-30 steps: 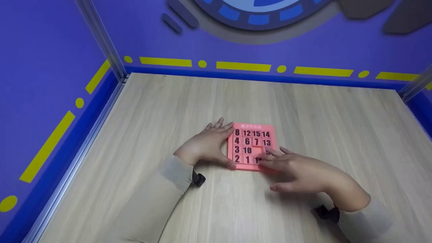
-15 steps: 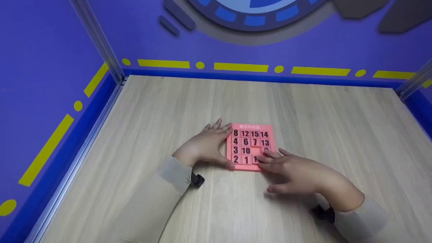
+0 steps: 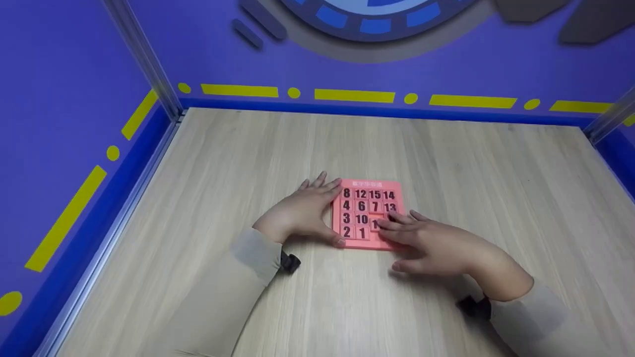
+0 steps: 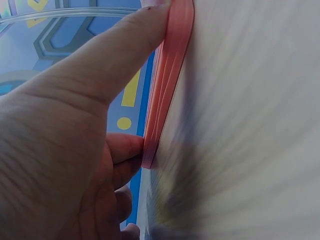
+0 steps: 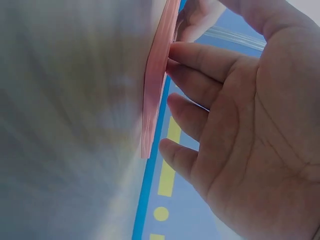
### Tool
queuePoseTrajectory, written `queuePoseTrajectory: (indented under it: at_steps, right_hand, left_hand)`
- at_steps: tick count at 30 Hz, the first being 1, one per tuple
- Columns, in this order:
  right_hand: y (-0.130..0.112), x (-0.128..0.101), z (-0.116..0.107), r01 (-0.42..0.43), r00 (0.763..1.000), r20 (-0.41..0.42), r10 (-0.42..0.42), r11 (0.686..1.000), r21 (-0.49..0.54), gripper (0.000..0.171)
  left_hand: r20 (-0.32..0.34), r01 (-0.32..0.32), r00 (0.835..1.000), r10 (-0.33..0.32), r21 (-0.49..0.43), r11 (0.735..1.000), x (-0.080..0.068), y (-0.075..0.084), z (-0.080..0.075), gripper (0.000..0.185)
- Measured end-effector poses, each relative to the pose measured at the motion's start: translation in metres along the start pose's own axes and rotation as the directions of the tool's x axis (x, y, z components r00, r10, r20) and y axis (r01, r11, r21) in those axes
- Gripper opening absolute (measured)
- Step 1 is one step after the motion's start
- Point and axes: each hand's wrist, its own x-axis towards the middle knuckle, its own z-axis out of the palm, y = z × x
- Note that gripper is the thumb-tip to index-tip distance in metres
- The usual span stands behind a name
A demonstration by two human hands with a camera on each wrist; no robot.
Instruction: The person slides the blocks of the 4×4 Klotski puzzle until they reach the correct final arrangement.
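A pink number slide puzzle (image 3: pixel 354 244) lies flat on the wooden table in the head view, its tiles printed with black numbers. My left hand (image 3: pixel 299 212) spans its left side: the thumb touches the near left corner, the index finger the far left corner, as the left wrist view shows along the puzzle's edge (image 4: pixel 172 65). My right hand (image 3: pixel 441 248) reaches in from the right with fingers extended, fingertips on a tile (image 3: pixel 375 224) in the third row whose number is partly covered. Below that tile the bottom-row slot shows bare pink. The fingers hide the tiles at lower right.
The light wooden table (image 3: pixel 238 148) surrounds the puzzle. Blue panels (image 3: pixel 223 59) with yellow dashes stand at its back and sides, joined by metal posts (image 3: pixel 144 54). Each wrist wears a black strap (image 3: pixel 290 263).
My right fingertips have moved away from me, sliding a bottom-row tile up into the gap in the third row. A gap now shows in the bottom row. My left hand stays in place.
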Motion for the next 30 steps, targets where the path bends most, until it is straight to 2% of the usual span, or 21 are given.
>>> queuePoseTrajectory:
  at_steps: [7, 11, 21, 30]
  right_hand:
    - [0.006, 0.002, 0.002, -0.022, 1.0, -0.013, 0.022, 1.0, 0.017, 0.076]
    - [0.009, 0.002, 0.005, -0.004, 0.999, -0.034, 0.005, 1.0, 0.027, 0.075]
    - [0.01, 0.004, 0.005, -0.004, 1.0, -0.014, 0.004, 0.999, 0.045, 0.077]
    - [0.007, -0.018, -0.013, 0.012, 0.998, -0.06, -0.012, 1.0, 0.0, 0.066]
  left_hand:
    - [0.006, 0.0, 1.0, -0.001, 0.006, 1.0, 0.0, 0.002, -0.001, 0.146]
    - [0.005, 0.0, 1.0, 0.0, 0.01, 1.0, 0.002, 0.0, 0.001, 0.147]
    - [-0.003, 0.002, 1.0, -0.002, 0.003, 1.0, 0.001, -0.004, 0.006, 0.147]
    - [-0.004, 0.0, 1.0, 0.0, 0.009, 1.0, 0.0, 0.001, 0.0, 0.146]
